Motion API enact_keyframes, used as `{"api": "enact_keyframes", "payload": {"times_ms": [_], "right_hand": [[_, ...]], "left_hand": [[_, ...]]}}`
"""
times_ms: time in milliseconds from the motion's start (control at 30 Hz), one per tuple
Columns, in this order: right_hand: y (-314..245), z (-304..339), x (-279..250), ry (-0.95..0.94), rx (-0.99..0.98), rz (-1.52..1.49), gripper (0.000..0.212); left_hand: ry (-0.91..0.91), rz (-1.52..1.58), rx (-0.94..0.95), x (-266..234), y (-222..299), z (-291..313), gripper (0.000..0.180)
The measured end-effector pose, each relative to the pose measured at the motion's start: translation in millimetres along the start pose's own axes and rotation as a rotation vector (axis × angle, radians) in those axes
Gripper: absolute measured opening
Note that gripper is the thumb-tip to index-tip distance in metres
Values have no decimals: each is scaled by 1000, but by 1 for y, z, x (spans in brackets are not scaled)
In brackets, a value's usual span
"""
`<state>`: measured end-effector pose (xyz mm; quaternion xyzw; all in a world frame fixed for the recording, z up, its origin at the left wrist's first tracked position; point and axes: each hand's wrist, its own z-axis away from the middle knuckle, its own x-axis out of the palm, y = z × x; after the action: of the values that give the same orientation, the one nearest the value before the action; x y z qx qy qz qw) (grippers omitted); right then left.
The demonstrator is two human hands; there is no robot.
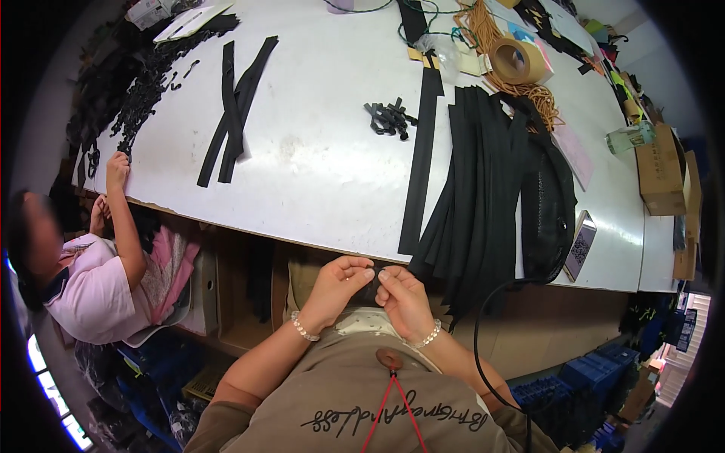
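My left hand (336, 288) and my right hand (405, 299) meet just off the table's near edge. Thumb and fingers of both are pinched on a small black piece (377, 275), mostly hidden by the fingertips; its exact kind is unclear. To the right of my hands, a bundle of long black fabric strips (474, 181) fans over the table edge. One more black strip (420, 181) lies alongside it. Farther back is a small heap of short black pieces (390, 118).
A co-worker (98, 279) sits at left, one hand by a dark pile (143, 83). Crossed black strips (236, 113) lie on the white table (317, 196). At right are a black bag (547, 204), a phone (580, 245), a tape roll (516, 60) and a black cable (477, 340).
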<state>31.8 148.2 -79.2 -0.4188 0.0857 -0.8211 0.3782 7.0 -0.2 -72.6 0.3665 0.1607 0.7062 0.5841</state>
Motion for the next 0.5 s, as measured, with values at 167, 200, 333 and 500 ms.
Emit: {"api": "enact_keyframes", "payload": {"times_ms": [167,200,333,500], "right_hand": [[-6,18,12,-132,-141,175,7],[-8,20,16,-142,-212,235,7],[-13,27,21,-233,-435,304,10],[-16,30,18,-252,-712,542,19]], "left_hand": [[-237,-192,383,-9,21,27,16],[-234,-194,390,-8,24,30,16],[-253,-362,598,-6,35,39,13],[-266,-448,712,-3,42,44,11]]}}
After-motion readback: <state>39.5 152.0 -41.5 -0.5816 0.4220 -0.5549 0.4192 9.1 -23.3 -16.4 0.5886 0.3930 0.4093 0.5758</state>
